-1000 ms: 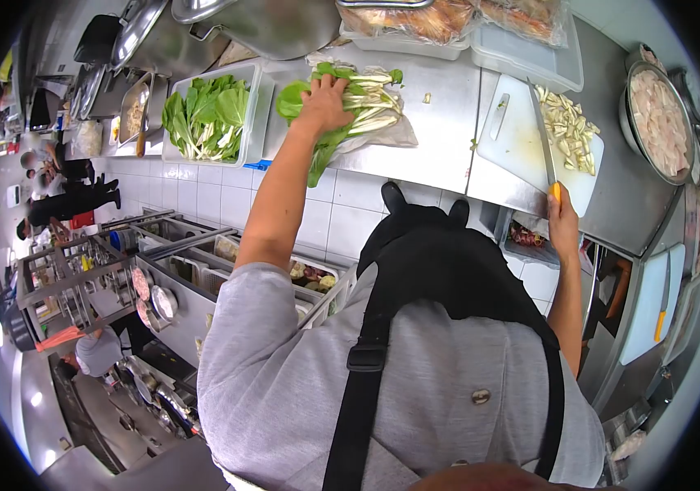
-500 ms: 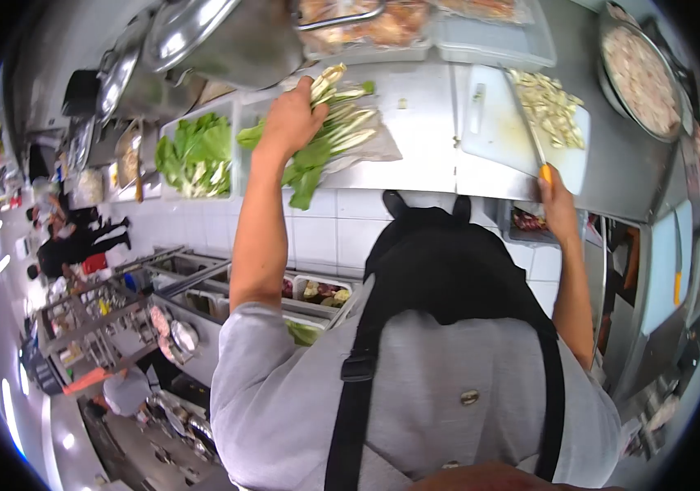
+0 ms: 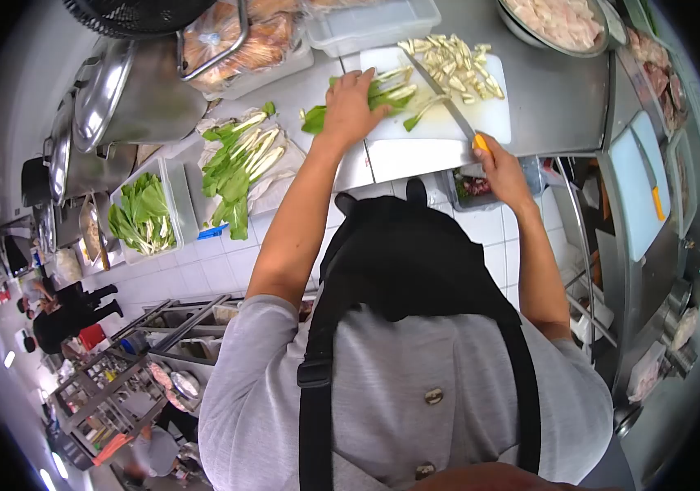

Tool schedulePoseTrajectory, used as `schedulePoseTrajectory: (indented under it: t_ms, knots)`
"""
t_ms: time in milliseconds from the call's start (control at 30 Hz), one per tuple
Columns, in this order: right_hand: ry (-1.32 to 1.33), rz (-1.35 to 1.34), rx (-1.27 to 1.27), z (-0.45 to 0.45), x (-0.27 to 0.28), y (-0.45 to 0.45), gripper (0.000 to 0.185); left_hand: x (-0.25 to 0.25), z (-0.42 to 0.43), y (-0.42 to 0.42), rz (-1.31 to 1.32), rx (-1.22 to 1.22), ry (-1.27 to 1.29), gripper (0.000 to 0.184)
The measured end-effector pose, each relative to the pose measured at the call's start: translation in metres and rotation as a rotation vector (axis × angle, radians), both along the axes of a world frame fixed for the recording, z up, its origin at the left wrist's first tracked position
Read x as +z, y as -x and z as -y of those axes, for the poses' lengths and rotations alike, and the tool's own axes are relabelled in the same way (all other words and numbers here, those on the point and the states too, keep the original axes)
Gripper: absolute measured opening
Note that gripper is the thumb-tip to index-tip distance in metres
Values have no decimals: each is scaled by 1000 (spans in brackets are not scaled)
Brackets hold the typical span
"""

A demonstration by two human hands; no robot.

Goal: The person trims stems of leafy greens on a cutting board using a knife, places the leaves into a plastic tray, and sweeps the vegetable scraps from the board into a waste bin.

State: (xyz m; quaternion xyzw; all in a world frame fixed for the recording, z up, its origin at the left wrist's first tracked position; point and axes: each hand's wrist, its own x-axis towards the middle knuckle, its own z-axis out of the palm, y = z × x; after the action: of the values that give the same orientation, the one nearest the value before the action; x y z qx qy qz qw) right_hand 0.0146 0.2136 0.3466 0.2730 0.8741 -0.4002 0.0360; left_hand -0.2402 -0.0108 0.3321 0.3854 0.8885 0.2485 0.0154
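Observation:
My left hand [image 3: 353, 110] lies over a small bunch of leafy greens [image 3: 399, 96] at the left edge of a white cutting board [image 3: 489, 121]. Its fingers curve over the leaves, and the pale stalks point right. In my right hand [image 3: 504, 170] is a kitchen knife [image 3: 446, 100] with a yellow handle, its blade slanting up and left across the board. Chopped pale stalk pieces [image 3: 468, 72] are heaped behind the blade. Left of the board, more greens [image 3: 243, 159] rest on a crumpled plastic sheet.
A clear tub [image 3: 178, 204] of leaves stands far left. Large metal pots [image 3: 104, 102], a bagged food tray [image 3: 235, 49] and an empty plastic container [image 3: 374, 24] line the back. Right are a bowl of pale meat [image 3: 558, 24] and another board [image 3: 640, 188] with a knife.
My left hand has moved right from the pile of greens to the board, bringing a bunch with it. My right hand still holds the knife. The view has shifted right.

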Motion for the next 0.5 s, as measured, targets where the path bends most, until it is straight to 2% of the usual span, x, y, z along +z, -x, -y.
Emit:
schedulePoseTrajectory:
  t_ms: [100,133,233,333,467,500]
  knots:
    - [68,-11,-50,9,8,-2,43,0,-4,-2,98,21,90,57]
    - [4,-95,-16,10,-3,-3,43,0,-7,-8,29,32,55,42]
    - [18,-89,14,14,-1,4,43,12,-15,-30,-261,-48,46,34]
    - [-17,-95,-46,18,12,9,43,0,-16,-34,-297,-43,105,33]
    - [-21,-143,-66,15,34,-6,43,-12,-5,-25,-140,27,5,29]
    - [24,-79,-89,18,46,-8,43,-11,-6,-20,-120,33,-35,27]
